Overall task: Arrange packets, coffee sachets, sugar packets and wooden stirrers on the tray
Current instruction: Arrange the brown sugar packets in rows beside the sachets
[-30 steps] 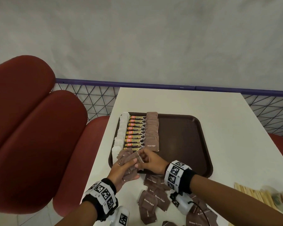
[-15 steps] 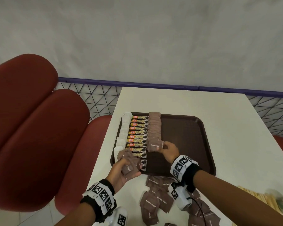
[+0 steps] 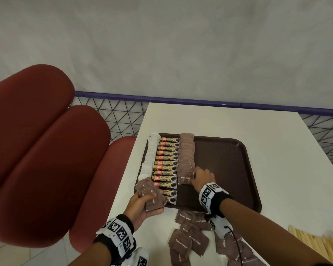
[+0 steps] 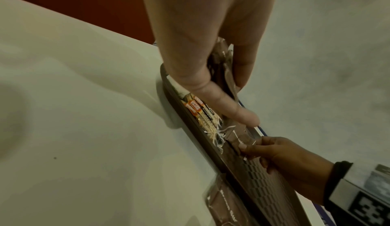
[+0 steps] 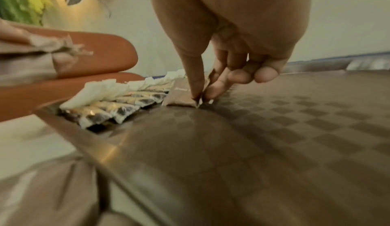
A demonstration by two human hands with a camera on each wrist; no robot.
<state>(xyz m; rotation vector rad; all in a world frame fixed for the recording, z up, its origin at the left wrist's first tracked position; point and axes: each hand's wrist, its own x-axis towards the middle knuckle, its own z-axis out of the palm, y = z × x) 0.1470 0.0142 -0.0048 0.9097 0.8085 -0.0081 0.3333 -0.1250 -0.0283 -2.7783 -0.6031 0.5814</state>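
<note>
A dark brown tray (image 3: 227, 169) holds three rows at its left: white packets (image 3: 150, 158), coffee sachets (image 3: 165, 166) and brown sugar packets (image 3: 186, 156). My right hand (image 3: 193, 176) pinches the corner of the nearest brown sugar packet (image 5: 179, 97) in that row, down on the tray floor (image 5: 274, 129). My left hand (image 3: 142, 204) grips a bunch of brown sugar packets (image 3: 151, 194) over the tray's near left corner; in the left wrist view thumb and fingers (image 4: 242, 72) clamp the bunch (image 4: 219, 62). Wooden stirrers (image 3: 313, 240) lie on the table at the lower right.
Several loose brown sugar packets (image 3: 188, 239) are scattered on the white table (image 3: 277, 150) in front of the tray. Red padded seats (image 3: 37, 150) stand to the left. A purple rail with mesh (image 3: 161, 99) runs behind the table, before a grey wall.
My right hand took one packet from the bunch in my left hand and carried it right and forward to the near end of the brown sugar row. The left hand stayed.
</note>
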